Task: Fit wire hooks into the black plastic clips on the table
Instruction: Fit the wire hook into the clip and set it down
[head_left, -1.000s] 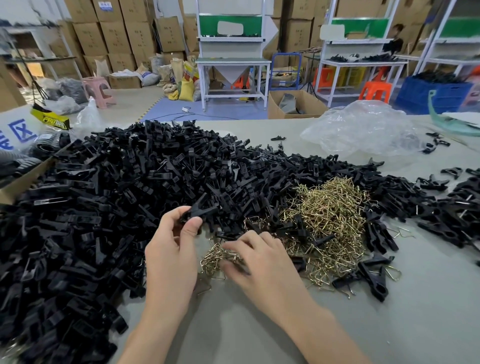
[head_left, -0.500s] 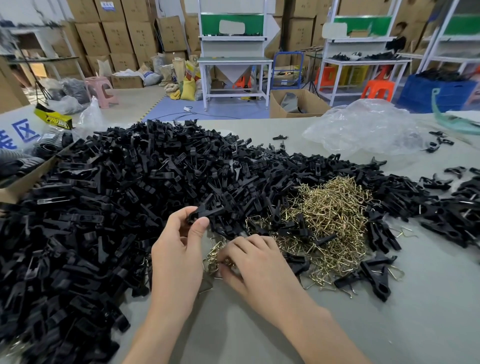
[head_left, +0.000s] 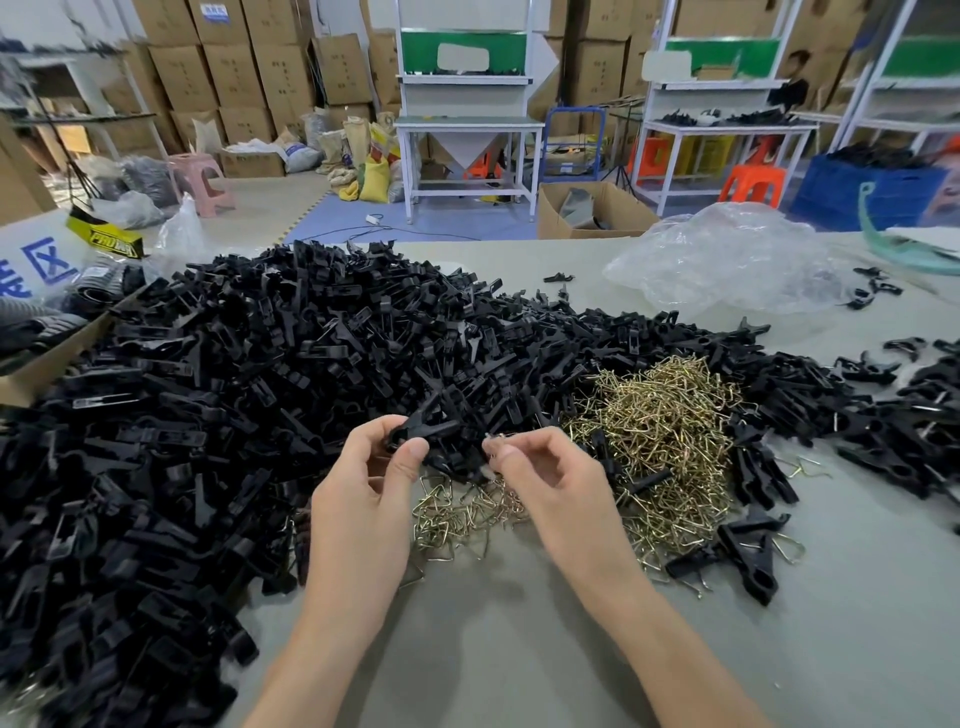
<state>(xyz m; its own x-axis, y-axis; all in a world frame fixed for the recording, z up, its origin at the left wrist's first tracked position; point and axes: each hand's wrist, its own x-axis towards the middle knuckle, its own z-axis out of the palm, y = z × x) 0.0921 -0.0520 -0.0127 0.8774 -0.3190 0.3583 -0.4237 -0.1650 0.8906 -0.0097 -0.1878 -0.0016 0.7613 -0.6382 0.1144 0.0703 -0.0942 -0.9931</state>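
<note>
Fitting step, seemingly: black clip (head_left: 418, 432) pinched in left grip (head_left: 363, 499), wire hook (head_left: 497, 438) pinched in right grip (head_left: 545, 483); next, align and press home.

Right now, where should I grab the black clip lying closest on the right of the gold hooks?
Probably pinch the black clip across its thick body from above, coming from the near right. Bare table lies there, while its far left end meets the tangled wire hooks, which could snag.
</note>
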